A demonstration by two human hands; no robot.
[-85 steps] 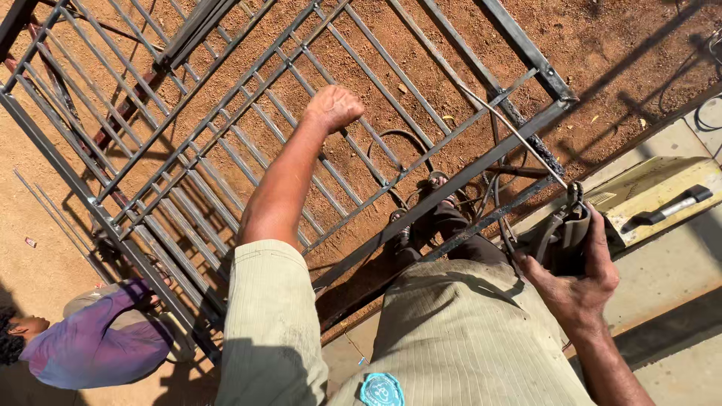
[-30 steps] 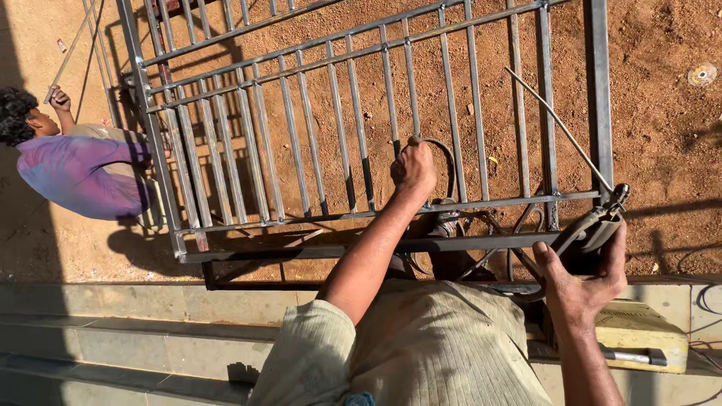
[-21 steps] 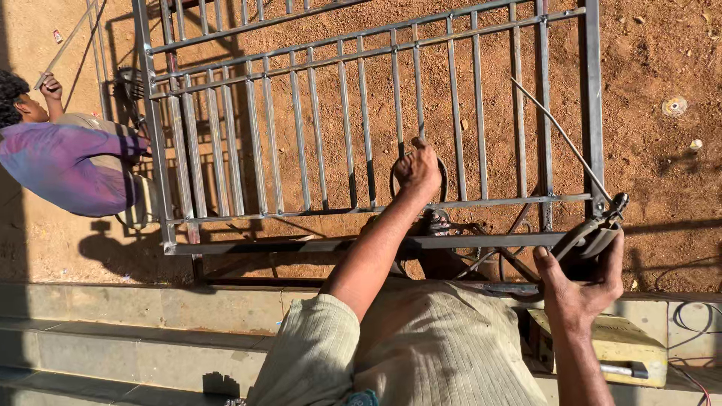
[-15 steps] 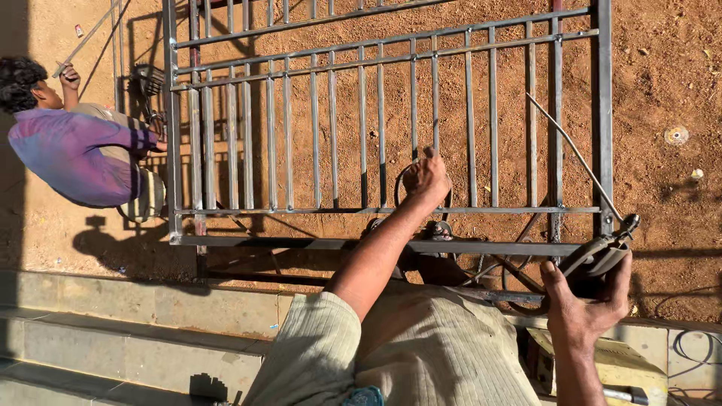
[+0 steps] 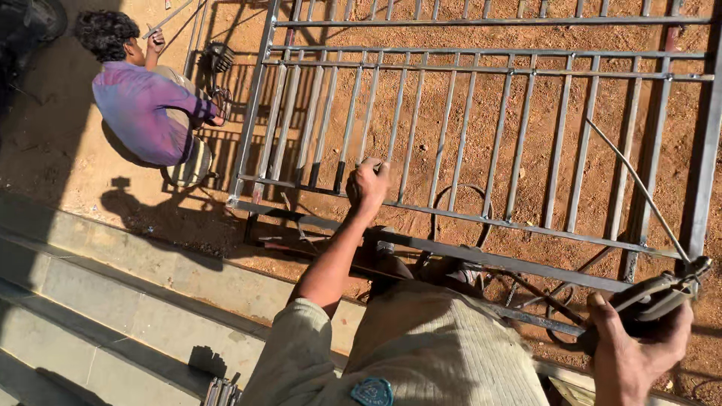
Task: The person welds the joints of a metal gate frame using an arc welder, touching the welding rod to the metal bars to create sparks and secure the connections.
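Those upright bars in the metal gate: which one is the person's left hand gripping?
The left hand grips the upright bar just left of the gate's middle, at its lower end; the other bars are untouched.

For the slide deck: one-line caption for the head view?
Left hand grips a bar of the metal gate; right hand holds a welding electrode holder.

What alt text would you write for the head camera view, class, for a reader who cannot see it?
Seen from above, a person's left hand grips a bar of a grey metal barred gate lying on red dirt, while the right hand holds a dark welding electrode holder. A second person in a purple shirt crouches at the gate's far left.
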